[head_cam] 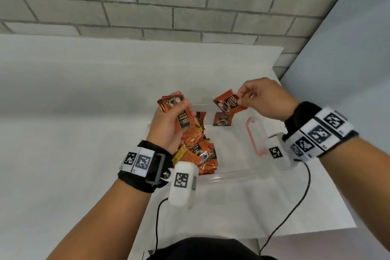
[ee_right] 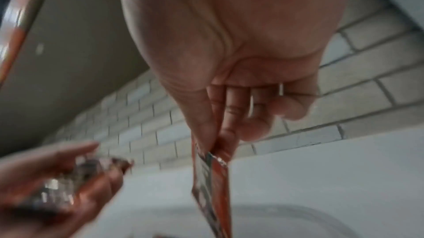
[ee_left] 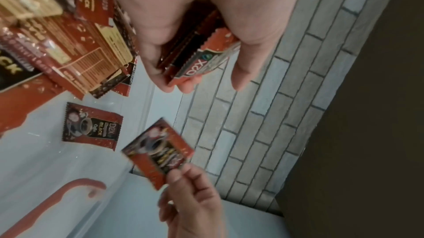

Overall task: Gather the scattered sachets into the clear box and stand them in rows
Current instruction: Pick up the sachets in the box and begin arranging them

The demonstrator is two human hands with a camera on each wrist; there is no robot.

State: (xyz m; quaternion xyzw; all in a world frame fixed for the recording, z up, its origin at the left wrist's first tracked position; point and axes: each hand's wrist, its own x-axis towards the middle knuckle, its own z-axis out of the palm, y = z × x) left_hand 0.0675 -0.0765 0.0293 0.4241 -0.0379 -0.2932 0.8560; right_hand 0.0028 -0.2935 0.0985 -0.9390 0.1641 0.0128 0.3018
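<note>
Both hands over the far end of the box (head_cam: 230, 173), which sits on the bench (head_cam: 63, 133).

Left hand (head_cam: 168, 126): fingers and thumb curled round a stack (head_cam: 175, 105) of sachets, faces together, long axis pointing away from the wrist.

Right hand (head_cam: 266, 99): thumb and fingertips pinch one sachet (head_cam: 229, 102) by its end; the rest of it points toward the left hand. A clear gap lies between the sachet and the stack. The right hand is the one nearer to closing that gap.

Below the left hand: a loose pile (head_cam: 198, 150) of sachets lying flat along the box's left side, none in rows yet. Below the right hand: one sachet (ee_left: 91, 126) alone, flat on the box floor.

Open room: the box's right half under the right hand is bare down to the near wall; its pink handle (head_cam: 254, 135) is at the right wall, just beside the right wrist.

Judgement: the sachet probably joins the stack next; it needs turning to match the stack's faces.
</note>
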